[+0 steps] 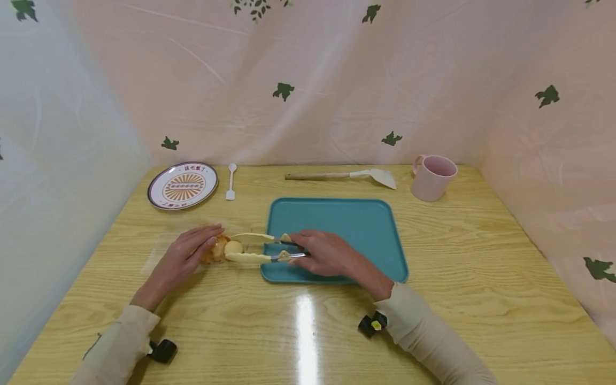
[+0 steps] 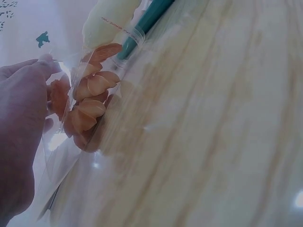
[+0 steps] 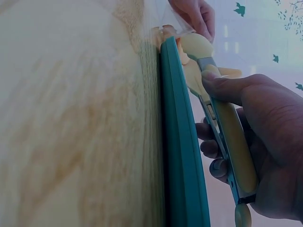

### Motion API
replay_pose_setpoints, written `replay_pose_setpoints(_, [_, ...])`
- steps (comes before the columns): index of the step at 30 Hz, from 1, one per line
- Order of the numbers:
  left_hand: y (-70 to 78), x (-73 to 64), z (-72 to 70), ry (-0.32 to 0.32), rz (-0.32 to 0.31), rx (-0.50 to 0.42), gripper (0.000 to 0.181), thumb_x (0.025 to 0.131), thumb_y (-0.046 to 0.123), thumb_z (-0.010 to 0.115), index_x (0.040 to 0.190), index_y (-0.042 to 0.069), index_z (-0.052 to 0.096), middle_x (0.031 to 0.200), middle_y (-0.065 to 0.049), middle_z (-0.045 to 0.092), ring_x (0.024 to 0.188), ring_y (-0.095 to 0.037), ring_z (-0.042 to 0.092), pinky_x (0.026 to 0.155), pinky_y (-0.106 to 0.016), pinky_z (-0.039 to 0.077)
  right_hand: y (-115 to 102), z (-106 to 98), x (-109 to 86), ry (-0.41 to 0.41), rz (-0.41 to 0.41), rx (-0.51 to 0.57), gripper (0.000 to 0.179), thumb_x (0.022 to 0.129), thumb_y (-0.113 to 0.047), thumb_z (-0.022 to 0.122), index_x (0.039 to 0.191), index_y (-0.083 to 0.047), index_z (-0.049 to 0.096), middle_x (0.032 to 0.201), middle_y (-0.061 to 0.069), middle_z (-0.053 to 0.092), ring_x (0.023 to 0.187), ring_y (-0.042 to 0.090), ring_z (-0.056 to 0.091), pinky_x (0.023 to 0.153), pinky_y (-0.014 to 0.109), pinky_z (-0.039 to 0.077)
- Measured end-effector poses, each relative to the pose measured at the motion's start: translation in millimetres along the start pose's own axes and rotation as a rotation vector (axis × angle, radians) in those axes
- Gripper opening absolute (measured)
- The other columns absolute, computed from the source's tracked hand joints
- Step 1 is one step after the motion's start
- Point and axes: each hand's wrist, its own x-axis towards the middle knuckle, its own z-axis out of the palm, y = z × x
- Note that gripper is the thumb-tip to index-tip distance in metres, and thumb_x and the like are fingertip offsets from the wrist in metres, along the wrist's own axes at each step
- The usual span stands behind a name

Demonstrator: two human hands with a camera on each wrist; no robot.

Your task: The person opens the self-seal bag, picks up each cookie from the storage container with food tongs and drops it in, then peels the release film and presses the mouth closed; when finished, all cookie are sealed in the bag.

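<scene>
My left hand (image 1: 189, 249) is at the left of the table, its fingers pinching the film of a clear plastic bag (image 2: 57, 141). Inside the bag lie several golden-brown, ridged pastries (image 2: 92, 86), partly hidden behind the fingers in the head view. My right hand (image 1: 327, 254) grips a pair of tongs (image 1: 247, 259) with cream tips and metal arms, held over the tray's left part. The tongs' tips are spread and reach into the bag's mouth, on either side of a round pale-yellow piece (image 1: 233, 247). Red print shows on the film over one tip in the left wrist view.
A teal tray (image 1: 337, 216) lies mid-table, its left edge beside the bag. Along the back stand a patterned plate (image 1: 202, 197), a small white spoon-like tool (image 1: 230, 184), a wooden-handled spatula (image 1: 322, 175) and a pink mug (image 1: 427, 184). Pale curtains (image 1: 308, 123) enclose the table.
</scene>
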Motion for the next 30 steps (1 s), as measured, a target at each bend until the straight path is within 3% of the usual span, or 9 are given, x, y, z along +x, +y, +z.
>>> replay_pose_setpoints(18, [3.3,0.0,-1.0,-0.001,-0.022,-0.023,0.036,0.101,-0.003,0.061,0.136,0.003,0.067,0.138,-0.016,0.064,0.126,-0.039,0.057,0.113,-0.015,0.026,6.7,2.8,3.5,-0.018,0.028,0.132,0.054,0.105,-0.032,0.065,0.145,0.002,0.056,0.124,0.014,0.067,0.103,0.026,0.066,0.084,0.044,0.055])
replay_pose_setpoints(25, [4.1,-0.3,-1.2,0.001,-0.021,-0.034,0.037,0.101,-0.005,0.061,0.136,0.003,0.067,0.139,-0.016,0.064,0.126,-0.039,0.057,0.114,-0.015,0.026,3.8,5.2,8.1,-0.026,0.046,0.201,0.054,0.105,-0.032,0.065,0.147,0.001,0.054,0.133,0.016,0.065,0.116,0.029,0.064,0.092,0.046,0.054])
replay_pose_setpoints(30, [4.0,0.2,-1.6,0.004,-0.023,-0.034,0.036,0.101,-0.005,0.061,0.136,0.003,0.067,0.139,-0.015,0.064,0.126,-0.039,0.057,0.114,-0.015,0.027,1.6,7.0,9.7,-0.026,0.056,0.199,0.056,0.105,-0.033,0.064,0.147,0.002,0.053,0.129,0.015,0.066,0.110,0.027,0.065,0.087,0.044,0.053])
